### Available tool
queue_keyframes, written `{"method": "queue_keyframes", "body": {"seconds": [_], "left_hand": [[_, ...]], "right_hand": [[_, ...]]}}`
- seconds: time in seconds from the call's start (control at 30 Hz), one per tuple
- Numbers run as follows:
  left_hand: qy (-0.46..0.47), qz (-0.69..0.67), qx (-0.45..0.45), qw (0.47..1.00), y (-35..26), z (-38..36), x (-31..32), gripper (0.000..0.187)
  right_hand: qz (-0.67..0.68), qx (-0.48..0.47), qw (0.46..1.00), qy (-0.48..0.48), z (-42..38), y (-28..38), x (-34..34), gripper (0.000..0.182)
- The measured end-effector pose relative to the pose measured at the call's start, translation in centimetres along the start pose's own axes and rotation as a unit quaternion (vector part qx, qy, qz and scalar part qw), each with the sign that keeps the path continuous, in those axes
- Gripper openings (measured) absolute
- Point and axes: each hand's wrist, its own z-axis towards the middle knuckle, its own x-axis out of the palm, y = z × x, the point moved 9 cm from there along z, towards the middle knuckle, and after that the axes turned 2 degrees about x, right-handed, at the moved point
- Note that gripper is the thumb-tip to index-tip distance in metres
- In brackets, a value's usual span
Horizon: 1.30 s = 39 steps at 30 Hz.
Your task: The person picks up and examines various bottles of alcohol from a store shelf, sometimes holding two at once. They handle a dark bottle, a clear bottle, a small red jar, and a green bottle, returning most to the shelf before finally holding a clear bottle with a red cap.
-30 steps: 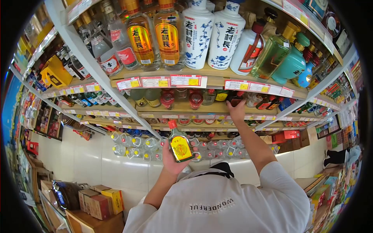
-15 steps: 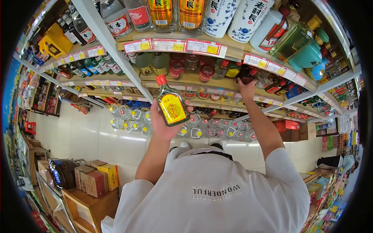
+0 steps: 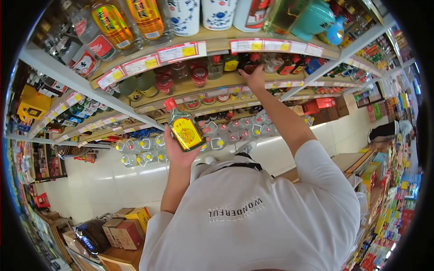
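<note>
My left hand point(image 3: 181, 151) is wrapped round a flat green liquor bottle point(image 3: 186, 132) with a yellow label and a red cap, tilted in front of my chest. On the middle shelf, my right hand point(image 3: 254, 77) reaches in and closes round a dark bottle point(image 3: 248, 62) with a red top; its far side and some of my fingers are hidden. Beside that bottle stands a bottle with a yellow-green label point(image 3: 231, 62). To its right are clear glass bottles point(image 3: 271, 63).
Above runs a shelf edge with price tags point(image 3: 181, 51), carrying large bottles such as a white and blue one point(image 3: 183, 16). Several clear plastic jugs point(image 3: 217, 143) stand on the floor by my feet. Cartons point(image 3: 124, 232) are at lower left; a person point(image 3: 389, 130) is at far right.
My view has turned and shifted right, so the shelves appear tilted and further left. My left hand still holds the green bottle, and my right hand stays at the dark bottle.
</note>
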Motion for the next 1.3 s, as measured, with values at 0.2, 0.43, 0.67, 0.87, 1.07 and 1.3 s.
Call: {"method": "queue_keyframes", "body": {"seconds": [0.2,0.43,0.67,0.87,1.07,1.3], "left_hand": [[0.004,0.012,0.008,1.0,0.6,0.0,0.2,0.079],[-0.032,0.003,0.01,0.999,0.0,-1.4,-1.4,0.077],[-0.02,0.005,0.043,0.999,-0.9,-3.0,-2.0,0.078],[-0.032,0.022,0.069,0.997,-2.3,-4.4,-1.9,0.079],[-0.043,-0.006,0.072,0.996,-2.4,-6.3,-2.4,0.079],[-0.011,0.006,0.071,0.997,-3.3,-6.3,-2.4,0.079]], "right_hand": [[-0.042,-0.176,0.977,-0.112,-4.3,4.0,-3.2,0.073],[0.052,-0.223,0.973,0.031,-11.7,8.2,1.6,0.059],[0.027,-0.168,0.985,-0.001,-11.2,13.5,8.2,0.077],[-0.018,-0.029,0.998,-0.046,-10.4,12.6,11.8,0.077],[-0.062,0.023,0.996,-0.055,-11.3,12.0,12.3,0.077],[-0.084,0.064,0.994,-0.001,-10.4,11.5,13.0,0.07]]}}
